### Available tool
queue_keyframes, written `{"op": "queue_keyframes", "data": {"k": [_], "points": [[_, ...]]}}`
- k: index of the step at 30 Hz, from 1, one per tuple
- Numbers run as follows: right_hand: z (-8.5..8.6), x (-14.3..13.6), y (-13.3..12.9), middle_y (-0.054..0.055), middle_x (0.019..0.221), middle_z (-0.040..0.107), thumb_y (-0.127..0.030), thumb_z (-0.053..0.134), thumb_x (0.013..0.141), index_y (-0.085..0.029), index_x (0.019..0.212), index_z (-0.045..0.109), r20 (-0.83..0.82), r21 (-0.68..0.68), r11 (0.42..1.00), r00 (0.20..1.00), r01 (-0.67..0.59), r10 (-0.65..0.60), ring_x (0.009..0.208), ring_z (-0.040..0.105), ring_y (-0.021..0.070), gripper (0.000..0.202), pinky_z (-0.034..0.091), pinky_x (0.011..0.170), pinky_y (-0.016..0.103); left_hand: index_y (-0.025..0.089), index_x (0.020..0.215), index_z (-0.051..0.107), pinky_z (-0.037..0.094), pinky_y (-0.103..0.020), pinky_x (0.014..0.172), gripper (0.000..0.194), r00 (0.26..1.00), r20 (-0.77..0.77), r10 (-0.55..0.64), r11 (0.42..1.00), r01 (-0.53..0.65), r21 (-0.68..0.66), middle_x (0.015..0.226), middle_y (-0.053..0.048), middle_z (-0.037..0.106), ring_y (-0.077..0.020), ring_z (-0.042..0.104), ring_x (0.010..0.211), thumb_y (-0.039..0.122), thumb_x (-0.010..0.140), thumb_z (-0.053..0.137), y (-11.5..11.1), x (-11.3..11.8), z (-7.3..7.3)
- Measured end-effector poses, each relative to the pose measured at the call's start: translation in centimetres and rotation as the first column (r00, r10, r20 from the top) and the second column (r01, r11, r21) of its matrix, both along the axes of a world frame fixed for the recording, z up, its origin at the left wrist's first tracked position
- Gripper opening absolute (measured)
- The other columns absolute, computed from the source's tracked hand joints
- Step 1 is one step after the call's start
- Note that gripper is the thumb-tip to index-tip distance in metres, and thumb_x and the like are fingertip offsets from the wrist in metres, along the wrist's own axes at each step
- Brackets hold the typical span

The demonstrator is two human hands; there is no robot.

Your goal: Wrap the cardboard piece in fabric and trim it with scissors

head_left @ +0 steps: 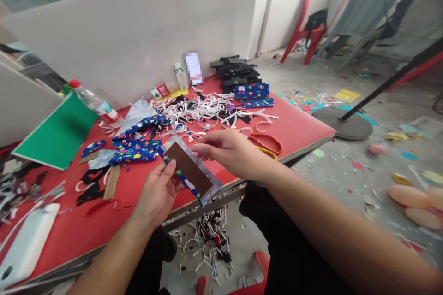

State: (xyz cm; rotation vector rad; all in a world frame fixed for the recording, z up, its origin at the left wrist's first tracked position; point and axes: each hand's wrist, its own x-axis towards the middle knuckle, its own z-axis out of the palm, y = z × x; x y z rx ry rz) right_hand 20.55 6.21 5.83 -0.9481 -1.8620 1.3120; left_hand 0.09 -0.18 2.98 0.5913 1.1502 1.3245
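Note:
My left hand (162, 189) grips a brown cardboard strip (189, 169) at its near-left edge, thumb on top. Blue patterned fabric (188, 183) is folded over that edge, and a pale backing of the material shows along the other sides. Over the strip's far-right edge, my right hand (221, 152) has its fingers drawn together; whatever lies between the fingertips is hidden. Scissors with red and yellow handles (266, 145) lie on the table beyond my right wrist. More blue patterned fabric pieces (138, 150) are spread to the left of the strip.
White and black scraps (204, 108) heap along the middle of the red table (297, 124). Black strips (238, 71) and finished-looking blue pieces (252, 91) are stacked behind. A bottle (100, 103), green board (60, 131), phone (193, 68) and white device (29, 244) stand or lie around.

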Motion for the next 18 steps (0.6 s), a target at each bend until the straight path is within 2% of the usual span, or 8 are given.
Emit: {"op": "queue_keyframes", "data": {"k": [5,7,9,10,12,14,16,18], "points": [[-3.7,-2.6,-0.3,0.008,0.108,0.078,-0.043,0.083,0.083,-0.021,0.131,0.069,-0.208,-0.244,0.967,0.970,0.071,-0.124,0.081,0.073,0.0179,0.055,0.061,0.071,0.032,0.024,0.089,0.079,0.065,-0.023,0.074,0.032,0.988,0.079,0.136,0.985,-0.144,0.099,0.088,0.002,0.084,-0.0132,0.078,0.076,0.027,0.066,0.101,0.3,-1.2,-1.0],[-5.3,-2.3,-0.4,0.006,0.095,0.080,-0.040,0.078,0.090,-0.021,0.122,0.075,-0.255,-0.160,0.987,0.966,0.006,-0.047,0.081,0.076,0.0195,0.038,0.063,0.074,0.035,0.027,0.083,0.081,0.066,-0.028,0.085,0.024,0.991,0.069,0.112,0.981,-0.121,0.149,0.091,0.002,0.084,-0.0168,0.079,0.088,0.023,0.068,0.099,0.0,-2.2,-0.9],[-6.0,-1.5,-0.4,0.006,0.096,0.083,-0.032,0.071,0.097,-0.023,0.107,0.081,-0.252,0.146,0.989,0.967,0.010,0.028,0.089,0.077,0.0200,0.017,0.063,0.083,0.037,0.029,0.080,0.083,0.065,-0.034,0.092,0.021,0.999,0.031,0.040,0.982,-0.045,0.184,0.104,0.000,0.085,-0.0221,0.079,0.103,0.021,0.067,0.098,-0.4,-3.3,-0.5],[-6.1,-1.0,-0.3,0.005,0.102,0.083,-0.027,0.069,0.100,-0.025,0.107,0.082,-0.229,0.353,0.935,0.972,0.029,0.056,0.095,0.077,0.0200,0.015,0.062,0.087,0.037,0.029,0.082,0.084,0.065,-0.035,0.093,0.022,1.000,0.018,-0.005,0.985,0.001,0.175,0.112,-0.002,0.084,-0.0248,0.078,0.107,0.022,0.067,0.098,-0.6,-3.8,-0.3],[-5.7,-0.1,-0.2,0.002,0.115,0.083,-0.018,0.067,0.101,-0.032,0.116,0.080,-0.133,0.701,0.713,0.988,0.034,0.083,0.106,0.076,0.0201,0.025,0.061,0.093,0.038,0.028,0.095,0.086,0.067,-0.037,0.084,0.027,0.994,0.046,-0.097,0.993,0.093,0.078,0.118,-0.008,0.082,-0.0289,0.080,0.102,0.033,0.071,0.096,-0.9,-4.8,0.0],[-5.1,0.7,-0.1,-0.001,0.121,0.082,-0.016,0.068,0.100,-0.036,0.121,0.078,-0.006,0.859,0.512,0.997,-0.032,0.073,0.111,0.075,0.0206,0.031,0.061,0.095,0.038,0.025,0.108,0.085,0.068,-0.037,0.065,0.044,0.972,0.151,-0.181,0.978,0.194,-0.074,0.108,-0.014,0.084,-0.0303,0.082,0.081,0.052,0.074,0.090,-1.2,-5.6,0.0],[-4.7,1.1,-0.1,-0.001,0.122,0.082,-0.017,0.070,0.099,-0.034,0.119,0.078,0.077,0.906,0.412,0.995,-0.094,0.056,0.112,0.076,0.0215,0.028,0.061,0.094,0.038,0.022,0.116,0.083,0.065,-0.036,0.055,0.057,0.937,0.225,-0.267,0.932,0.310,-0.186,0.101,-0.016,0.084,-0.0308,0.081,0.070,0.059,0.074,0.088,-1.3,-5.8,-0.2],[-4.9,1.2,-0.1,0.001,0.122,0.082,-0.017,0.072,0.097,-0.031,0.116,0.079,0.127,0.920,0.368,0.991,-0.136,0.049,0.113,0.075,0.0224,0.024,0.061,0.095,0.038,0.020,0.117,0.081,0.067,-0.035,0.060,0.057,0.925,0.209,-0.318,0.906,0.362,-0.220,0.102,-0.017,0.083,-0.0299,0.081,0.074,0.049,0.070,0.095,-1.2,-5.7,-0.5]]}}
